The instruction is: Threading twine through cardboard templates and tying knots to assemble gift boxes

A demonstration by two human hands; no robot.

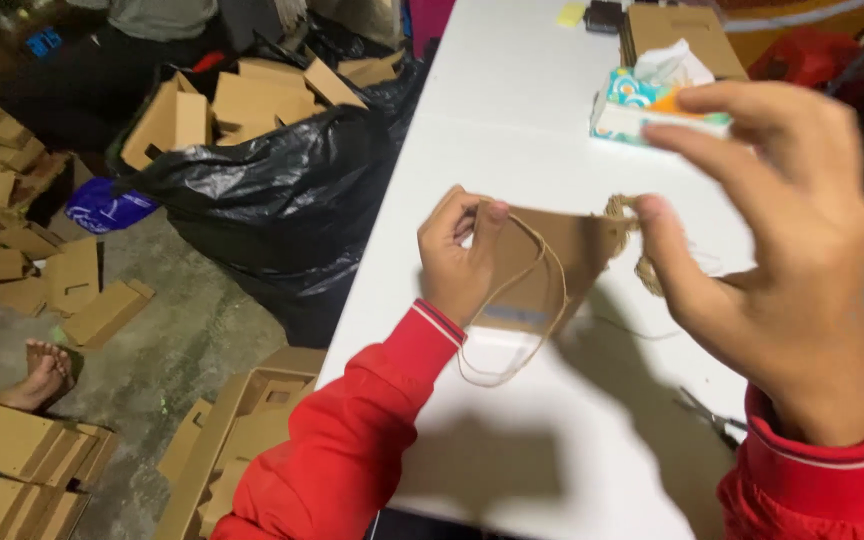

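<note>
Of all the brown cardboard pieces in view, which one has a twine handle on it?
The small brown cardboard bag held between the left hand and right hand above the white table; the floor and bin-bag pieces show no twine.

Brown cardboard piece, tan twine, red sleeves.
</note>
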